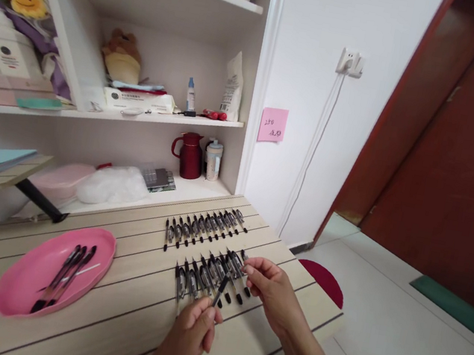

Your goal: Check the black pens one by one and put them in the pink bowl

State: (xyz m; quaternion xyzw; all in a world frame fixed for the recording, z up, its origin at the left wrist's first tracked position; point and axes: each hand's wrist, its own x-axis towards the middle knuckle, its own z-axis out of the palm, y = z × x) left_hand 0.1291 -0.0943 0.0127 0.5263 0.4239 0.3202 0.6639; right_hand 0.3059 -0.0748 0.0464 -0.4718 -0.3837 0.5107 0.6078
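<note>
A dark pen (220, 291) points up out of my left hand (194, 329), whose fingers are closed around its lower part. My right hand (266, 284) is pinched at the right end of the front row of pens (208, 273); whatever lies between its fingertips is too small to make out. The front row's pens have clear barrels and black ends, and lie side by side, partly behind my left hand. Farther back on the table (137, 300) lies a second row of similar pens (205, 226).
A pink tray (103, 246) at the left holds several dark pens (63, 278) and a thin white strip. Behind the table stand white shelves (137, 117) with a red jug (191, 156) and a light cup (213, 160). A red round seat (324, 281) is beyond the table's right edge.
</note>
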